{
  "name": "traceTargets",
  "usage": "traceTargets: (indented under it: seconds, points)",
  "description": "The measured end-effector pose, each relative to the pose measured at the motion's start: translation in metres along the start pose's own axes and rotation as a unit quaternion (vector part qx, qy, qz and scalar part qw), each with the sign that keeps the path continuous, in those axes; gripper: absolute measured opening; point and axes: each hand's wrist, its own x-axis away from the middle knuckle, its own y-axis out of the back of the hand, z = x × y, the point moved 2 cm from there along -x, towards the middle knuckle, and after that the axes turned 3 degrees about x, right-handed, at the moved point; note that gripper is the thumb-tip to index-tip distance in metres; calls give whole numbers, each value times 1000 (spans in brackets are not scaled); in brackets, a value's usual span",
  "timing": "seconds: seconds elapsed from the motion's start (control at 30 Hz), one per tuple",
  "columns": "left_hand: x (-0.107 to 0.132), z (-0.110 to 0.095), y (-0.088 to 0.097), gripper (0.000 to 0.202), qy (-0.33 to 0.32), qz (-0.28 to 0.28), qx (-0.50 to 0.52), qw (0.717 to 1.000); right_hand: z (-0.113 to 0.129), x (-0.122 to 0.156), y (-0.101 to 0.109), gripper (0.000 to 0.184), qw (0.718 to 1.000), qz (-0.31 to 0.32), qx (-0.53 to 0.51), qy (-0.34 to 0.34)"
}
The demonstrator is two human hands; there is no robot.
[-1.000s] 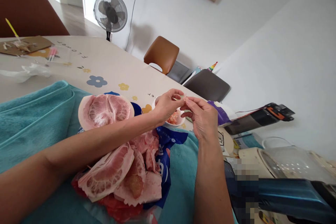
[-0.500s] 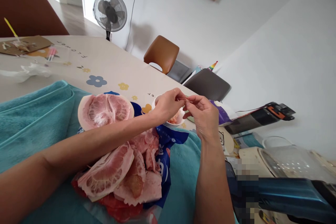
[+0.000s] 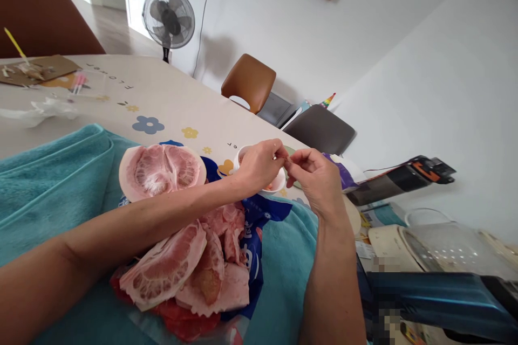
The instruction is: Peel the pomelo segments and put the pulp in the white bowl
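My left hand (image 3: 261,167) reaches across from the left, its fingertips pinched together above a white bowl (image 3: 279,185). Facing it, my right hand (image 3: 319,179) pinches too, and the fingertips of both hands meet at a small pinkish piece of pomelo (image 3: 287,161), mostly hidden by fingers. Pink-orange pulp shows in the bowl, which is partly behind my left hand. A cut pomelo half (image 3: 162,170) lies beyond my left forearm, cut face up. Nearer me, pomelo peel pieces (image 3: 165,269) are heaped on a blue and red plastic bag (image 3: 254,248).
A teal towel (image 3: 60,172) covers the near table. Crumpled clear plastic (image 3: 38,111) and a cardboard piece (image 3: 60,67) lie at the left. On the right are a purple packet (image 3: 347,178), a black and blue appliance (image 3: 445,294) and a clear-lidded container (image 3: 437,242).
My left hand has turned slightly, and the fingertips have closed in around the small piece, which shows less now. My right hand has shifted a little to the right. The pomelo pieces lie unchanged.
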Motion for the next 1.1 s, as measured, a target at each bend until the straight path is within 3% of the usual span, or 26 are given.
traceTargets:
  seconds: [0.1,0.23,0.33,0.43,0.57,0.67,0.83,0.97,1.1]
  points:
    - [-2,2,1,10,19,1,33,999,1,0,-1,12,1000,0,-11,8]
    - [-4,7,1,8,86,47,143,985,0,-1,-3,13,998,-28,-52,25]
    - [-3,7,-1,15,126,87,227,962,-2,-3,-4,9,993,-58,-102,-6]
    - [-2,4,-1,14,136,86,251,955,-4,-4,-4,7,984,-77,-151,-54]
    - [-2,0,1,37,86,59,181,978,-3,-4,-4,8,978,-93,-170,-76]
    - [-4,1,-1,33,-10,58,102,993,-2,-4,-4,9,978,-96,-172,-71]
    - [-5,4,-4,11,-143,35,-8,989,-3,-4,-5,11,974,-108,-183,-78]
    - [-3,3,-3,9,-170,24,-58,983,-3,-4,-9,11,973,-99,-193,-81]
    - [-2,0,-2,12,-147,37,-73,986,-5,-5,-11,17,969,-97,-208,-92]
